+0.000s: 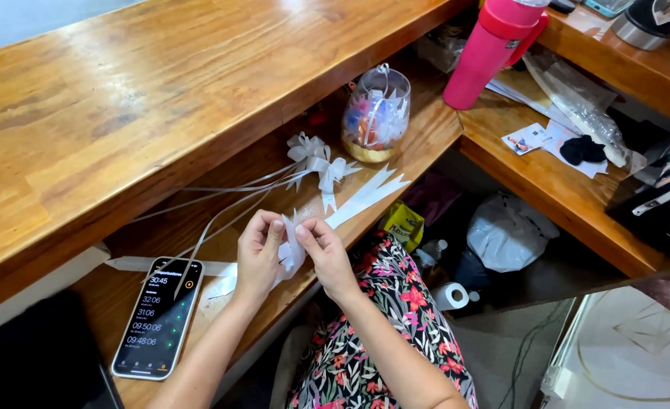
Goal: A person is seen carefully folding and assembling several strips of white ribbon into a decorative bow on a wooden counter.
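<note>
Both forearms come up from bottom of frame, bare, converging. Left hand (257, 254) and right hand (326, 254) raised side by side, nearly touching, wrists slightly bent. Fingers curled in, thumb and fingertips (276, 226) pinched closed on both hands, palms toward each other.

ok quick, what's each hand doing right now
left hand: closed, pinching the white ribbon
right hand: closed, pinching the same ribbon

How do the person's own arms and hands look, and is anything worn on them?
Both forearms are bare, with no sleeves in view. The left hand and the right hand wear no gloves; no rings, watch or bracelets can be seen. The fingernails look short and unpainted.
</note>
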